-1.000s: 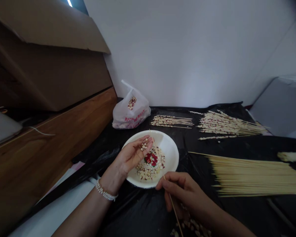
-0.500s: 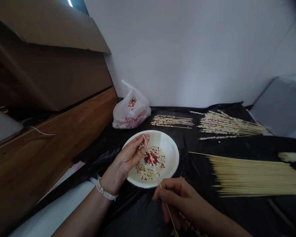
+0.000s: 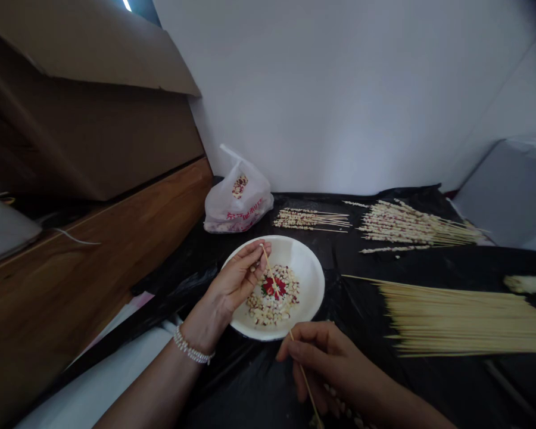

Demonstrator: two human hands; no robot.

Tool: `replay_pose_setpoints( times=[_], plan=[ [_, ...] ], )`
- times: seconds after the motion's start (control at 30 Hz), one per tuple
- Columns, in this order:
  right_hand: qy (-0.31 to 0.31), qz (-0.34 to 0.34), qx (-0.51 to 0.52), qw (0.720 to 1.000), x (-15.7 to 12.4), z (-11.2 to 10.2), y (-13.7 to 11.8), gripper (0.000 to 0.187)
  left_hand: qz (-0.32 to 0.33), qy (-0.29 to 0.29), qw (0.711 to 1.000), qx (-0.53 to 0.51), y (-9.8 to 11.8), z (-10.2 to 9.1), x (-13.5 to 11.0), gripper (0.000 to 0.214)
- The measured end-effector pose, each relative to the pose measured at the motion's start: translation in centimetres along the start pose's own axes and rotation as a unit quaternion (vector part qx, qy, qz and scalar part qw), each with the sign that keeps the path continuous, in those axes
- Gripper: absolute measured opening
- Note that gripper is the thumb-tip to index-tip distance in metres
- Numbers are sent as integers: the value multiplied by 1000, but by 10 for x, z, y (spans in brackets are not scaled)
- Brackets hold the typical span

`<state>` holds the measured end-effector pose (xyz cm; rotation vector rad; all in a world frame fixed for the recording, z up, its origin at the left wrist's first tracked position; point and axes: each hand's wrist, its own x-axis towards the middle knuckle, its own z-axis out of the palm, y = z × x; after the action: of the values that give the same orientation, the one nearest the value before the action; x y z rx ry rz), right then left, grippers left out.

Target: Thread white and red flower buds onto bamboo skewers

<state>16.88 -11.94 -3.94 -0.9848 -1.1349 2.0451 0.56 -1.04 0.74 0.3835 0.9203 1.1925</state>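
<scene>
My left hand (image 3: 241, 275) is over the bowl, its thumb and fingers pinched around a small pale kernel at the tip of a thin bamboo skewer (image 3: 269, 267). My right hand (image 3: 317, 357) is closed on a skewer in front of the bowl's near rim. The two visible lengths line up, though the stretch between them is hard to make out. Below the hands, the white bowl (image 3: 312, 286) holds loose white and dark-red kernels (image 3: 268, 313), which look like corn, around a red printed pattern. More kernels (image 3: 339, 405) show beneath my right hand, partly hidden.
Behind the bowl stands a white plastic bag (image 3: 239, 202) of kernels. Kernel-strung skewers lie in a small group (image 3: 310, 219) and a larger pile (image 3: 402, 223). Bare skewers (image 3: 464, 319) are spread at right on black plastic sheeting (image 3: 361, 322). A cardboard box (image 3: 98, 119) stands left.
A pale kernel now shows at the skewer's tip by my left fingertips, where the bare tip showed before. Both hands have barely moved.
</scene>
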Motion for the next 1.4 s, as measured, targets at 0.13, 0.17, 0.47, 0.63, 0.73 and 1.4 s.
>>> replay_pose_setpoints(
  times=[0.13,0.17,0.47,0.63,0.73,1.4],
  plan=[
    [1,-1,3,1000,0,0,0,40,7,0,1000,3,-1,-1,2,20],
    [3,-2,3,1000,0,-1,1,40,8,2,1000,6,-1,-1,2,20],
    [-8,-5,31,999,0,-1,2,41,17,-2,1000,21,-2,-3,4,20],
    [-7,-4,31,999,0,-2,3,41,18,-1,1000,26,-3,-4,6,20],
    [-8,-3,40,999,1,-3,5,40,19,-5,999,26,-3,-3,5,19],
    [-26,-5,88,996,1,-3,8,36,14,6,1000,8,-4,-4,7,20]
  ],
)
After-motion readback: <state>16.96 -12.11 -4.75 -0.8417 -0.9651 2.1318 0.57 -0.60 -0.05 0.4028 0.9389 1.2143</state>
